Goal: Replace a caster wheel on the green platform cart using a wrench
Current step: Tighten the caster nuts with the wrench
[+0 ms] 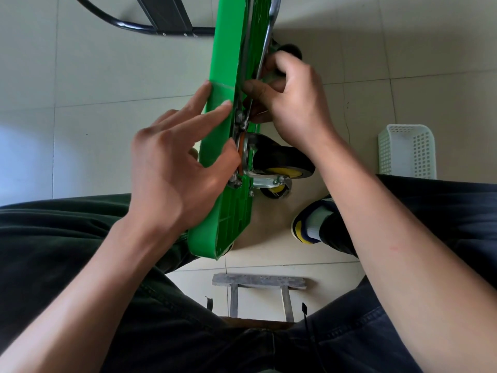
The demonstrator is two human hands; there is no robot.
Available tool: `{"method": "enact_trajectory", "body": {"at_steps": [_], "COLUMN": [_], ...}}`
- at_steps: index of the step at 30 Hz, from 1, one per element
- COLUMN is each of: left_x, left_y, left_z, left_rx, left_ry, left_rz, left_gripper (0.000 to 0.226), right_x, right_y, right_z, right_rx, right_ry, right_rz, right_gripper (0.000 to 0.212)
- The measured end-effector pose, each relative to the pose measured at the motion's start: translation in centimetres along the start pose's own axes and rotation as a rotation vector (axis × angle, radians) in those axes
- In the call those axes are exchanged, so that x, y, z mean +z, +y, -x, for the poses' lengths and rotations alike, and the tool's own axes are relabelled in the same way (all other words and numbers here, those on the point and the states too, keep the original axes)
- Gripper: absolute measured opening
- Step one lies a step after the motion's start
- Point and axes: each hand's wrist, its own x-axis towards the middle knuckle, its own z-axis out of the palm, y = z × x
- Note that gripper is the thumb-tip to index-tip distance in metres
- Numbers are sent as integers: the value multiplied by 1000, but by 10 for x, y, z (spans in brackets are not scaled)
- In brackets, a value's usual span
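The green platform cart [228, 57] stands on its edge between my knees, underside facing right. A caster wheel [285, 162], black with a yellow hub, sticks out of its metal mounting plate near the cart's lower end. My left hand [177, 162] presses flat on the cart's top face with straight fingers, thumb near the plate's edge. My right hand [290, 98] is on the underside just above the caster, its fingers curled round a thin metal tool, probably the wrench [262, 63], which runs up along the cart. A second black wheel [291, 49] shows behind that hand.
A white perforated basket [407, 152] stands on the tiled floor at the right. A black metal frame [161, 25] lies at the top left. A small grey stool [258, 282] is beneath me, and my shoe [309, 222] rests right of the cart.
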Motion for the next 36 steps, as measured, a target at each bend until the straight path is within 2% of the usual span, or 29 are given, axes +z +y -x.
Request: {"method": "enact_trajectory", "body": {"at_steps": [3, 9, 15, 22, 26, 31, 34, 36], "left_x": [0, 1, 1, 1, 0, 0, 0, 1], "left_y": [0, 0, 0, 1, 2, 1, 1, 1], "left_z": [0, 1, 1, 1, 0, 0, 1, 1], "left_rx": [-2, -5, -6, -20, -12, -15, -21, -26], "left_ry": [2, 4, 11, 11, 14, 2, 2, 0], "left_rz": [1, 11, 12, 17, 15, 6, 9, 16], "left_gripper": [41, 41, 43, 42, 43, 40, 41, 41], "right_x": [0, 3, 0, 2, 1, 1, -1, -4], "right_y": [3, 7, 5, 9, 15, 29, 37, 41], "right_z": [0, 0, -10, -12, -14, -21, -17, -17], "right_rx": [-21, -31, 93, 354, 433, 649, 836, 892], "right_ry": [-1, 10, -12, -64, -101, -225, -344, -379], "right_rz": [5, 7, 2, -201, -279, -322, -385, -454], "right_gripper": [35, 34, 28, 34, 36, 24, 24, 24]}}
